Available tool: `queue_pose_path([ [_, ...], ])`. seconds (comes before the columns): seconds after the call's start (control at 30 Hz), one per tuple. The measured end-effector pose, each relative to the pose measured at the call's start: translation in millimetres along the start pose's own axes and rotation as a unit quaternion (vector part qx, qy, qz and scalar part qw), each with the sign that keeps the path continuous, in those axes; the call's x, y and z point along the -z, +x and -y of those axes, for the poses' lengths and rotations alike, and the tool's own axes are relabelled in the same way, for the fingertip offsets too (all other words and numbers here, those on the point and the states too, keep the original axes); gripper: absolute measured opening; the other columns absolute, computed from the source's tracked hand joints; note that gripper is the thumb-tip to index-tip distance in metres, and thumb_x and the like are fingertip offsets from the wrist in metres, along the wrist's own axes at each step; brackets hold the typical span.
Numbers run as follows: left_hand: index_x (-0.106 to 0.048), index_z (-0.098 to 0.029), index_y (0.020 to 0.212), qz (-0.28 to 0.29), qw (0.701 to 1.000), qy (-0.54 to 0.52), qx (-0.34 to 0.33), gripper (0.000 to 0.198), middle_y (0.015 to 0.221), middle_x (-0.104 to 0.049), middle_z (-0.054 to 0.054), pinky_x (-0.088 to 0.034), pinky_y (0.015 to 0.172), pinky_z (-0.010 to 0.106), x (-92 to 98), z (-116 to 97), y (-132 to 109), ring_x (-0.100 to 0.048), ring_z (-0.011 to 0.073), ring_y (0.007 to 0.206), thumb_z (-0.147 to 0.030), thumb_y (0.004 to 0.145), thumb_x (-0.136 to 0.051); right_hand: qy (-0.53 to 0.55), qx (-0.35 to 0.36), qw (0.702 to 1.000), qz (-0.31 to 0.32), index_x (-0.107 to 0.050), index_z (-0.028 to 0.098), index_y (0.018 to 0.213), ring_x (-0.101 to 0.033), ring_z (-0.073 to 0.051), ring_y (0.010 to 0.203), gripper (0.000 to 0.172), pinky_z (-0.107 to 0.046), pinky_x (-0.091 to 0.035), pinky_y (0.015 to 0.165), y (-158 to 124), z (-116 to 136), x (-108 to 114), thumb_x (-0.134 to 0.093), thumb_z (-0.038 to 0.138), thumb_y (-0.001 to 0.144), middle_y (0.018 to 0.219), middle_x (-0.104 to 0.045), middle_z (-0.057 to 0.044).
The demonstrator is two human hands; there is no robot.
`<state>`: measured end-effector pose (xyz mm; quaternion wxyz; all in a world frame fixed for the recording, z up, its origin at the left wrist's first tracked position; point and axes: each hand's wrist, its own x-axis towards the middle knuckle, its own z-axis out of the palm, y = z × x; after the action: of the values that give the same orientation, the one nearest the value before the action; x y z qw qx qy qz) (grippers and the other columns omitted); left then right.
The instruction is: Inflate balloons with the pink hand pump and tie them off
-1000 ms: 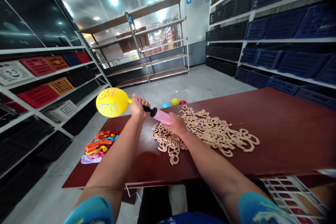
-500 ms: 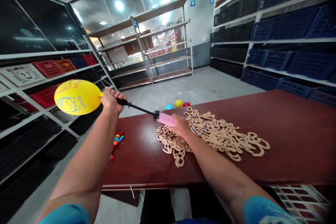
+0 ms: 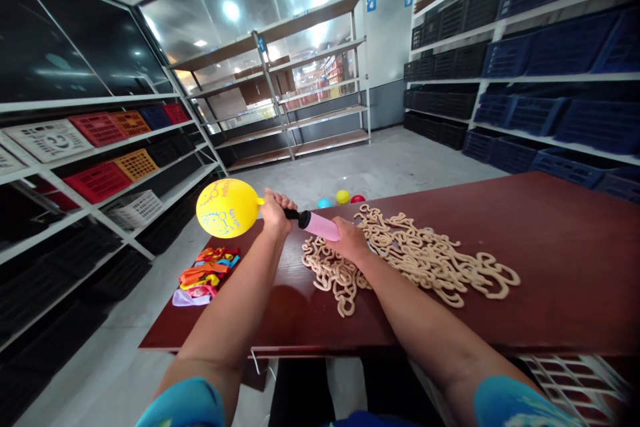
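A hand balloon pump (image 3: 321, 226) with a pink barrel and black end is held between my two hands above the table. My left hand (image 3: 277, 211) is closed around its black end, right at the neck of an inflated yellow balloon (image 3: 227, 209) with printed drawings. Whether the fingers also pinch the neck is hidden. My right hand (image 3: 350, 241) grips the pink barrel at its other end. Beneath and beyond that hand lies a heap of beige, curled rope-like pieces (image 3: 415, 253). Left of my left forearm is a pile of uninflated balloons (image 3: 207, 273) in several colours.
The dark red table (image 3: 565, 247) extends to the right. Past its far edge sit a blue ball-like thing (image 3: 325, 203), a yellow one (image 3: 343, 197) and a red one (image 3: 357, 199). Racks with crates (image 3: 97, 180) stand left, and blue crates (image 3: 533, 117) right.
My left hand has moved right toward my right hand, bringing the yellow balloon along. The pump's black rod, long before, is now mostly inside the barrel. More of the uninflated balloon pile shows.
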<state>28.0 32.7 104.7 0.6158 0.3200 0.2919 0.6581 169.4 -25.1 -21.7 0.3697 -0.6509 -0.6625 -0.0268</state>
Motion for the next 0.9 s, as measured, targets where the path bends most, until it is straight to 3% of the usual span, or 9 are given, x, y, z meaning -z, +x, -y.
queue_pose_path([
  [0.13, -0.019, -0.021, 0.056, -0.024, 1.0, 0.007, -0.003, 0.042, 0.041, -0.022, -0.007, -0.03, 0.039, 0.024, 7.0, -24, 5, -0.029, 0.0085, 0.033, -0.044, 0.084, -0.038, 0.004, 0.014, 1.0, 0.009, -0.052, 0.022, 0.098, -0.058, -0.019, 0.08, 0.037, -0.028, -0.037, 0.064, -1, 4, 5, -0.064, 0.034, 0.065, 0.087, -0.062, -0.004],
  [0.37, -0.018, -0.021, 0.057, -0.04, 0.997, 0.037, -0.053, 0.034, 0.041, -0.02, -0.006, -0.031, 0.038, 0.025, 7.0, -111, 25, -0.027, 0.0091, 0.032, -0.031, 0.083, -0.036, 0.024, 0.025, 0.999, -0.006, -0.052, 0.021, 0.097, -0.057, -0.019, 0.079, 0.036, -0.028, -0.037, 0.064, 1, 2, 6, -0.064, 0.033, 0.065, 0.088, -0.062, -0.005],
  [0.47, -0.017, -0.02, 0.057, -0.029, 0.997, 0.045, -0.054, 0.034, 0.041, -0.02, -0.007, -0.031, 0.039, 0.024, 5.8, -128, 30, -0.028, 0.0089, 0.032, -0.031, 0.082, -0.037, 0.022, 0.017, 1.0, -0.002, -0.052, 0.02, 0.097, -0.057, -0.019, 0.079, 0.036, -0.028, -0.037, 0.063, 1, 1, 3, -0.064, 0.034, 0.065, 0.088, -0.062, -0.005],
  [0.6, -0.018, -0.02, 0.057, -0.037, 0.997, 0.048, -0.047, 0.035, 0.041, -0.021, -0.007, -0.031, 0.039, 0.023, 7.5, -109, 30, -0.028, 0.0086, 0.032, -0.033, 0.082, -0.038, 0.003, 0.003, 1.0, 0.01, -0.052, 0.02, 0.093, -0.057, -0.019, 0.077, 0.034, -0.028, -0.037, 0.063, -1, 1, 2, -0.064, 0.034, 0.065, 0.085, -0.062, -0.004],
  [0.8, -0.022, -0.021, 0.056, -0.036, 0.999, 0.033, 0.007, 0.038, 0.042, -0.024, -0.006, -0.033, 0.04, 0.024, 7.2, -33, 13, -0.032, 0.0089, 0.034, -0.04, 0.085, -0.038, -0.004, 0.001, 1.0, 0.007, -0.053, 0.019, 0.092, -0.058, -0.019, 0.076, 0.031, -0.028, -0.037, 0.063, -1, 2, 6, -0.063, 0.033, 0.066, 0.085, -0.062, -0.006],
  [0.9, -0.024, -0.02, 0.056, -0.036, 0.999, 0.02, 0.027, 0.04, 0.044, -0.026, -0.006, -0.035, 0.043, 0.024, 8.2, -7, 4, -0.035, 0.009, 0.036, -0.042, 0.086, -0.038, -0.006, -0.004, 1.0, 0.01, -0.054, 0.019, 0.091, -0.057, -0.019, 0.076, 0.032, -0.028, -0.037, 0.062, -1, 4, 8, -0.063, 0.035, 0.066, 0.083, -0.062, -0.006],
])
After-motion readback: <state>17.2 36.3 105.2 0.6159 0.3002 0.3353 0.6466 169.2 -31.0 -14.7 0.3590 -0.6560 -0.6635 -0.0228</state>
